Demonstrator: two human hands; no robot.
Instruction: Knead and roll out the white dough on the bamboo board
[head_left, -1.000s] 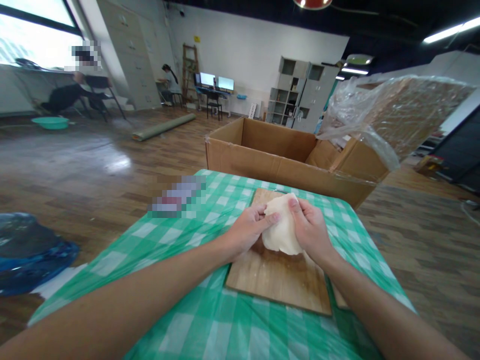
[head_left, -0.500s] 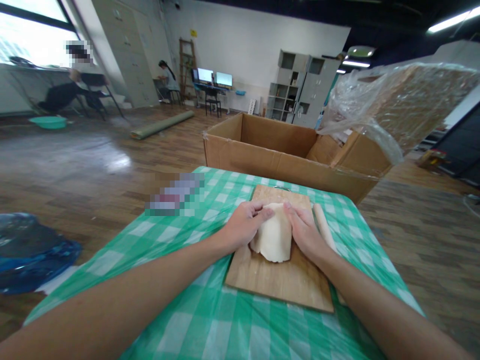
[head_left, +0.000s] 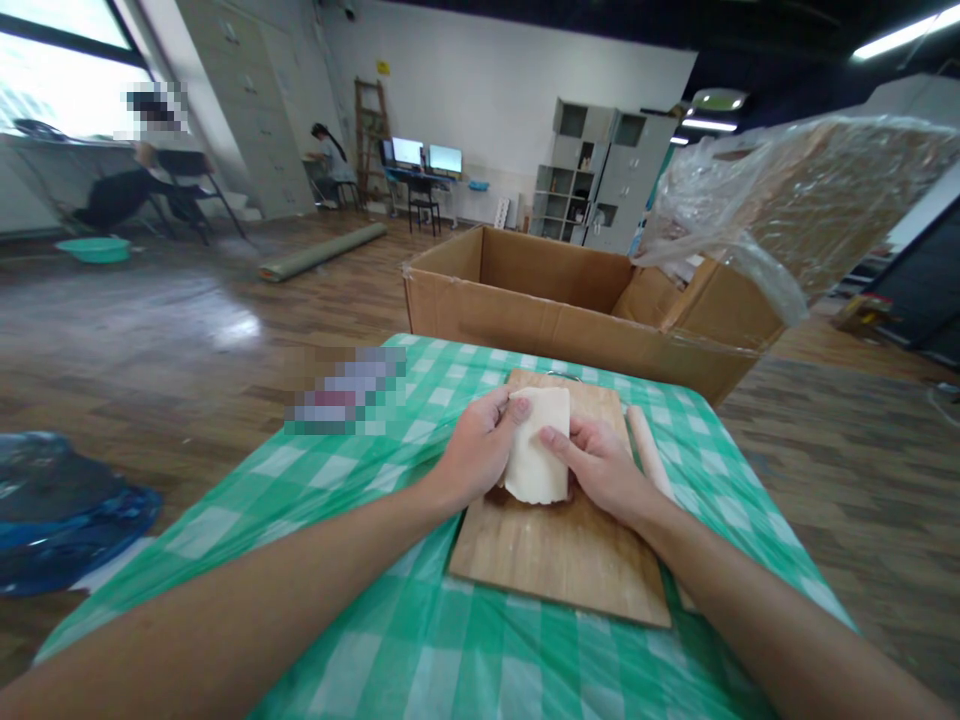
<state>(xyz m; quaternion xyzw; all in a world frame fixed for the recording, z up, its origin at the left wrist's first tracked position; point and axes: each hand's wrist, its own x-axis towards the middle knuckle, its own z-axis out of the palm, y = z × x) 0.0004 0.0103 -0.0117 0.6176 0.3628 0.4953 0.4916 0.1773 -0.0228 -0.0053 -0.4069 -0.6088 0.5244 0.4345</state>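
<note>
A checked cloth (head_left: 375, 645) spreads below, a box (head_left: 555, 322) just beyond its far edge. On the cloth lies a board (head_left: 555, 565), with a rolling pin (head_left: 650, 452) along its right side. The pale dough (head_left: 538, 465) is over the board's far half; whether they touch is unclear. The left hand (head_left: 476, 445) pinches its left side, thumb on top; the right hand (head_left: 607, 470) grips its right edge, thumb likewise.
</note>
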